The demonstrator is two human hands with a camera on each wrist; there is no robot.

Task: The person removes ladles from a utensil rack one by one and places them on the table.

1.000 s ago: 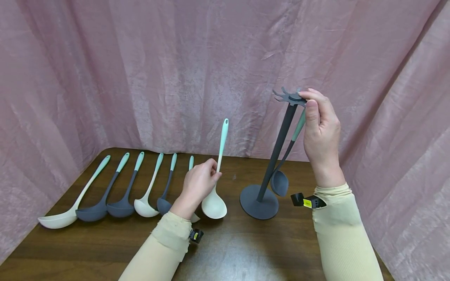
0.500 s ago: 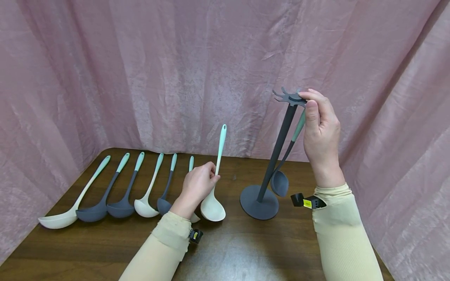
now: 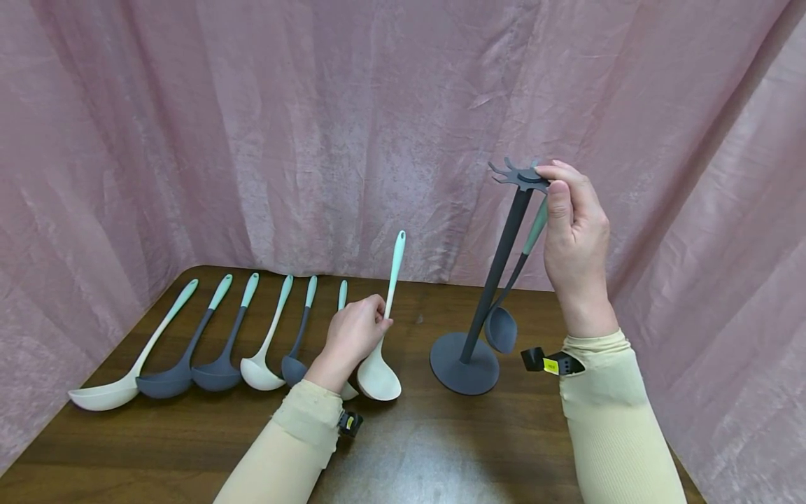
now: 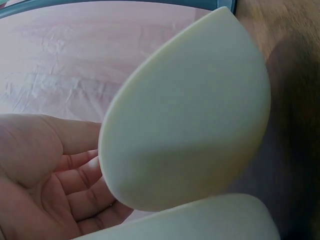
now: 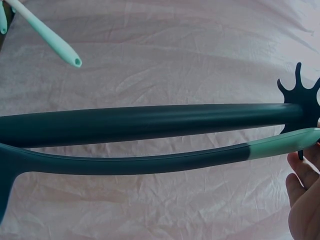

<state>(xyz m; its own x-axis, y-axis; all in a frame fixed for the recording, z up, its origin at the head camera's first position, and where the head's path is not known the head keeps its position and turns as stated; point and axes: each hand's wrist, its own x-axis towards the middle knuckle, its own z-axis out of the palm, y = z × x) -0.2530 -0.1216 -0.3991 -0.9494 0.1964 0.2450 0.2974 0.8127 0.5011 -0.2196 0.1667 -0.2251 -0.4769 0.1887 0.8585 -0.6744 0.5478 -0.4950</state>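
My left hand (image 3: 359, 325) pinches the stem of a white ladle (image 3: 379, 378) with a mint handle. The ladle leans upright, bowl down; whether it touches the table I cannot tell. Its bowl (image 4: 190, 100) fills the left wrist view, with the fingers partly behind it. My right hand (image 3: 576, 238) grips the top of a dark grey utensil stand (image 3: 506, 241), fingertips on its hooked crown. From the stand hangs a grey ladle (image 3: 501, 329) with a mint handle (image 5: 282, 142), whose upper end the right hand partly hides.
Several grey or white ladles lie in a row on the left of the wooden table (image 3: 126, 448), among them a white ladle (image 3: 261, 371) and a grey ladle (image 3: 217, 374). One white ladle (image 3: 343, 290) is partly under the left hand. Pink curtains (image 3: 378, 140) surround the table.
My left hand has lowered the white ladle slightly and drawn it a little to the left, toward me. The right hand, the stand and the hanging ladle have stayed in place.
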